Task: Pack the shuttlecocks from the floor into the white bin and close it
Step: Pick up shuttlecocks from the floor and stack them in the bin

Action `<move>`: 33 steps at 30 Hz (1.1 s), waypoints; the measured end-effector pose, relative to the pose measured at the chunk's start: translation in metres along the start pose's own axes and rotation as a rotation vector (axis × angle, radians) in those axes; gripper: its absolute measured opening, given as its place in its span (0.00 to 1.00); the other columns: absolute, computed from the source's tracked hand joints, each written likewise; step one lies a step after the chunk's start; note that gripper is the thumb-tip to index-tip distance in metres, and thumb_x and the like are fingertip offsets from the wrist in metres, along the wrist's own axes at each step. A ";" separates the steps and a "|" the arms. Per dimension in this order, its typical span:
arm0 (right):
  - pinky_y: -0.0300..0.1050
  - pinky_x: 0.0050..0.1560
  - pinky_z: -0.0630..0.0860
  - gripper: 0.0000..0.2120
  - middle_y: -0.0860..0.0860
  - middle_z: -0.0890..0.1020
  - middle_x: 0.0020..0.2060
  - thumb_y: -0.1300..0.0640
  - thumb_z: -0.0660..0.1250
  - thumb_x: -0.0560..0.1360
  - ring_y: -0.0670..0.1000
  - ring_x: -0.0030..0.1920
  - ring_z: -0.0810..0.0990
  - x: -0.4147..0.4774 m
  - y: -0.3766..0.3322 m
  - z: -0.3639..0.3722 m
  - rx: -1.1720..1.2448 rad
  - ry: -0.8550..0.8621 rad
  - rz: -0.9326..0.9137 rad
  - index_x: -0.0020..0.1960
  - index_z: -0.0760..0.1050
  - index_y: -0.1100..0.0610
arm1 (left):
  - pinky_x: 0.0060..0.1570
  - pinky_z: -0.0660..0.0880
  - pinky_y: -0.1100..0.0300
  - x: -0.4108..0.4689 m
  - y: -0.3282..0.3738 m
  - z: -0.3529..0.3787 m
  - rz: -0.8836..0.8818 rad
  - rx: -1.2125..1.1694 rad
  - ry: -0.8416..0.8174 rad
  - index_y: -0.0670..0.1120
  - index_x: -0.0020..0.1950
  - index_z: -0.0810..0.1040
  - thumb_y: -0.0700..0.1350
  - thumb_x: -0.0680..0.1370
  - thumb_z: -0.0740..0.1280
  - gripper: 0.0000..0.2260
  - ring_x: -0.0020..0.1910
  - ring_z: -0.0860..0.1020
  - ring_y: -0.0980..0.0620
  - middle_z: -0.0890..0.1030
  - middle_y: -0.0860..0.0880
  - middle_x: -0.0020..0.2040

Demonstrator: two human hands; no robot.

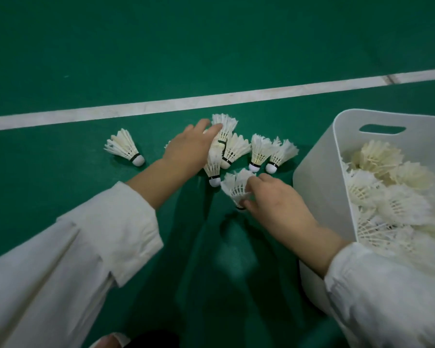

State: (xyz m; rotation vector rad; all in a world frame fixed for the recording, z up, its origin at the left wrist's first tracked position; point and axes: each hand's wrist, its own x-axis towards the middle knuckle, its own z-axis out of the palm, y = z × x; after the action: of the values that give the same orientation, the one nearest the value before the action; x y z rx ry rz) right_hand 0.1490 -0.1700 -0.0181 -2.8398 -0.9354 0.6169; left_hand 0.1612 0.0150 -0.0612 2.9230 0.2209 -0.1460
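Green floor [60,59], white line [161,106] crossing. Shuttlecocks [260,149] clustered just short of it; bare floor to the left. Bin [319,172] at right, open-topped, part full. Left hand [186,151] lies on the cluster, fingers straight. Right hand [274,199] pinches one shuttlecock [236,187] near the bin wall.

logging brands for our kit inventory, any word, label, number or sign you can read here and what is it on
No readable text anywhere in this view.
shuttlecocks on the floor: only a plain black band by the cork, no legible brand.
held shuttlecock in the right hand: no print visible.
white bin: plain wall, no label.
white line: court marking, no letters.
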 end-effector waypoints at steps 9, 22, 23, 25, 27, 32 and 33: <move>0.49 0.46 0.73 0.12 0.52 0.71 0.50 0.48 0.63 0.76 0.56 0.50 0.75 0.011 0.008 0.000 0.153 0.081 0.070 0.50 0.77 0.55 | 0.38 0.71 0.52 0.001 -0.002 0.007 -0.048 -0.025 -0.119 0.44 0.58 0.67 0.32 0.74 0.64 0.15 0.39 0.70 0.47 0.68 0.42 0.53; 0.47 0.48 0.71 0.11 0.52 0.72 0.51 0.49 0.61 0.77 0.56 0.54 0.73 0.008 0.025 0.010 0.159 0.106 0.069 0.51 0.77 0.55 | 0.31 0.68 0.56 -0.051 -0.008 -0.026 -0.193 -0.458 0.053 0.44 0.46 0.67 0.48 0.77 0.65 0.10 0.33 0.74 0.49 0.76 0.47 0.36; 0.47 0.48 0.70 0.11 0.52 0.73 0.51 0.50 0.60 0.78 0.56 0.55 0.73 0.009 0.025 0.010 0.160 0.121 0.071 0.51 0.77 0.55 | 0.31 0.69 0.56 -0.055 -0.008 -0.023 -0.216 -0.484 0.038 0.45 0.48 0.67 0.50 0.77 0.64 0.10 0.33 0.76 0.50 0.77 0.48 0.36; 0.46 0.47 0.69 0.11 0.52 0.73 0.49 0.51 0.60 0.78 0.56 0.54 0.73 0.010 0.024 0.009 0.157 0.138 0.070 0.51 0.77 0.55 | 0.33 0.70 0.56 -0.058 -0.005 -0.012 -0.258 -0.515 -0.006 0.48 0.56 0.68 0.54 0.78 0.62 0.13 0.37 0.78 0.46 0.79 0.46 0.37; 0.45 0.46 0.68 0.10 0.50 0.71 0.44 0.52 0.60 0.78 0.56 0.54 0.73 0.011 0.022 0.008 0.155 0.148 0.044 0.50 0.77 0.56 | 0.40 0.70 0.57 -0.053 0.001 0.001 -0.298 -0.553 -0.087 0.51 0.67 0.65 0.54 0.79 0.60 0.18 0.47 0.79 0.42 0.81 0.41 0.46; 0.44 0.44 0.65 0.08 0.49 0.71 0.42 0.54 0.61 0.77 0.55 0.53 0.72 0.013 0.018 -0.009 0.184 0.202 0.000 0.49 0.77 0.57 | 0.41 0.72 0.59 -0.031 0.014 0.021 -0.378 -0.600 -0.239 0.45 0.66 0.70 0.49 0.80 0.60 0.16 0.43 0.78 0.50 0.79 0.44 0.55; 0.44 0.45 0.65 0.09 0.51 0.72 0.43 0.54 0.61 0.77 0.55 0.52 0.72 0.013 0.019 -0.014 0.186 0.221 -0.009 0.49 0.77 0.57 | 0.35 0.71 0.60 -0.031 0.015 0.020 -0.382 -0.620 -0.229 0.44 0.60 0.74 0.49 0.79 0.60 0.13 0.36 0.77 0.53 0.81 0.46 0.48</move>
State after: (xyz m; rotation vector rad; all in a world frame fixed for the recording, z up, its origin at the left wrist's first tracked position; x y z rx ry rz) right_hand 0.1749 -0.1773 -0.0137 -2.6684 -0.8078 0.3575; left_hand 0.1312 -0.0083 -0.0742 2.2036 0.6533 -0.3881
